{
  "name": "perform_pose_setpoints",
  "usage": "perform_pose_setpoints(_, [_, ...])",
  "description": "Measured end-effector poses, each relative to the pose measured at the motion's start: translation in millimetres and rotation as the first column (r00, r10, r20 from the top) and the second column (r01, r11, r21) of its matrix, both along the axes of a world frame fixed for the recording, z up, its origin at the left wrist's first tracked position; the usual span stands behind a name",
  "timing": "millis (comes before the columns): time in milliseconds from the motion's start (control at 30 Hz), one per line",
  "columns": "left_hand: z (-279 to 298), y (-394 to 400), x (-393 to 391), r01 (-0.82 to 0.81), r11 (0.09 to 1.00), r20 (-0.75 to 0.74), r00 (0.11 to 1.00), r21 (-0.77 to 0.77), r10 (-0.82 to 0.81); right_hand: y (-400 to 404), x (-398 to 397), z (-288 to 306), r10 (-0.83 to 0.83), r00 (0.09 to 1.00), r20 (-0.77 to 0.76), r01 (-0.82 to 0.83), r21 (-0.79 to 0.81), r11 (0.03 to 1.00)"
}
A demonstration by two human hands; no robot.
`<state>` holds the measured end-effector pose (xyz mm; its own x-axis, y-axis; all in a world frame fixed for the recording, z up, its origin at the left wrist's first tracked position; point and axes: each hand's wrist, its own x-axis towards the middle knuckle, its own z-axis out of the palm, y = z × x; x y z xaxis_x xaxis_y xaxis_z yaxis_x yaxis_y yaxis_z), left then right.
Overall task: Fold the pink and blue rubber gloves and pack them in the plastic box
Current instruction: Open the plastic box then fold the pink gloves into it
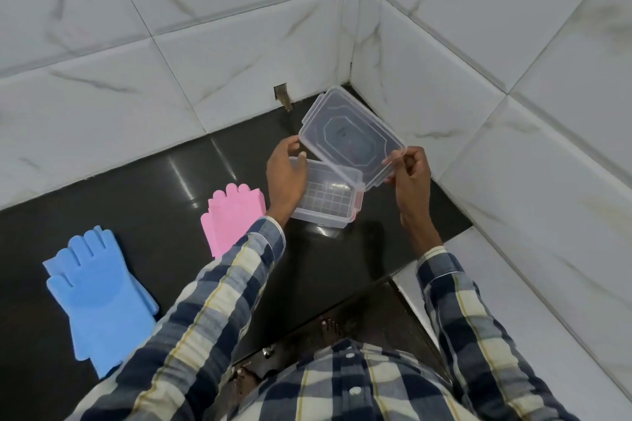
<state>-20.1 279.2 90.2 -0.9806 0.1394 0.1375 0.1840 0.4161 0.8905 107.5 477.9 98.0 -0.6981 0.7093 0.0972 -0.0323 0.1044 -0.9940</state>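
A clear plastic box (328,205) with a grid insert at its bottom stands on the dark counter (136,202). Its clear lid (349,135) is lifted off and tilted above the box. My left hand (285,174) grips the box's left wall, fingertips near the lid's left corner. My right hand (410,171) pinches the lid's right corner. The pink rubber gloves (232,215) lie flat just left of the box, partly under my left sleeve. Further left, near the front, the blue rubber gloves (99,294) lie stacked flat, fingers pointing away.
White marble-tiled walls (205,44) close off the counter at the back and right, meeting in a corner behind the box. A white tiled ledge (513,284) runs along the right. The counter's front edge is by my checked shirt; bare feet show below.
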Motion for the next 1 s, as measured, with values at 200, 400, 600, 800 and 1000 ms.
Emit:
perform_pose_setpoints(200, [-21.1,1.1,23.2,-0.018,0.909,-0.079,0.997,-0.416,-0.017,2.5,7.4,-9.5,-0.12,0.992,-0.043,0.126,0.19,0.974])
perform_pose_setpoints(400, [-29.9,6.5,40.8,-0.006,0.802,0.025,0.999,-0.597,0.026,-2.1,21.5,-47.2,-0.234,0.968,0.094,0.195,0.308,0.931])
perform_pose_setpoints(600, [-51.1,-13.3,25.5,0.132,0.799,0.061,0.991,-0.587,-0.119,-4.4,38.5,-77.8,-0.305,0.916,0.26,0.163,0.455,0.876])
perform_pose_setpoints(800, [-57.7,-30.3,-0.6,0.266,0.825,0.075,0.961,-0.499,-0.265,-8.3,43.3,-92.1,-0.24,0.901,0.362,0.031,0.496,0.868])
perform_pose_setpoints(1000, [-50.5,-35.8,-16.9,0.332,0.808,0.058,0.935,-0.486,-0.348,-10.6,39.4,-100.0,-0.153,0.886,0.437,-0.067,0.447,0.892])
